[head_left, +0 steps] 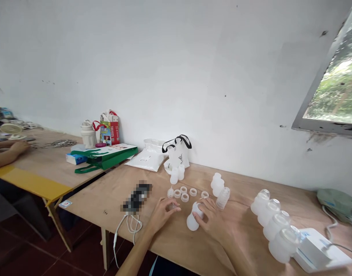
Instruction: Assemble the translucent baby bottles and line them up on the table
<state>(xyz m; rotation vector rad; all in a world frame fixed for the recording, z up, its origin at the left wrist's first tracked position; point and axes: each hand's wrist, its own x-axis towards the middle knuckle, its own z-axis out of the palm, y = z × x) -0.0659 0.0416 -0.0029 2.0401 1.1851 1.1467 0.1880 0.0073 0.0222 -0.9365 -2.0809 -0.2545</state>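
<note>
- As the right hand (214, 220) closes on it from the right, a frosted white plastic bottle (192, 222) rests near the middle of the counter (193, 253), its long axis tilted, with the wide base toward the near left and the narrower end toward the far right.
- The right hand's fingers (207, 206) are clenched around the bottle's narrower end.
- Just left of the bottle, the left hand (161, 216) is curled, its fingers (178, 209) grasping a small clear piece (172, 207).
- Just beyond the hands lie translucent plastic rings (185, 197), with a clear plastic bottle (222, 198) lying tilted to their right.
- Farther right, frosted bottles (275, 222) stand upside down in a row.
- At near left, a pixelated phone (136, 197) trails a white cable (132, 224).
- Against the far wall, the print on a white bag (177, 153) is too small to read.
- At far left, another person's hand (19, 147) rests on a separate table (46, 165).
</note>
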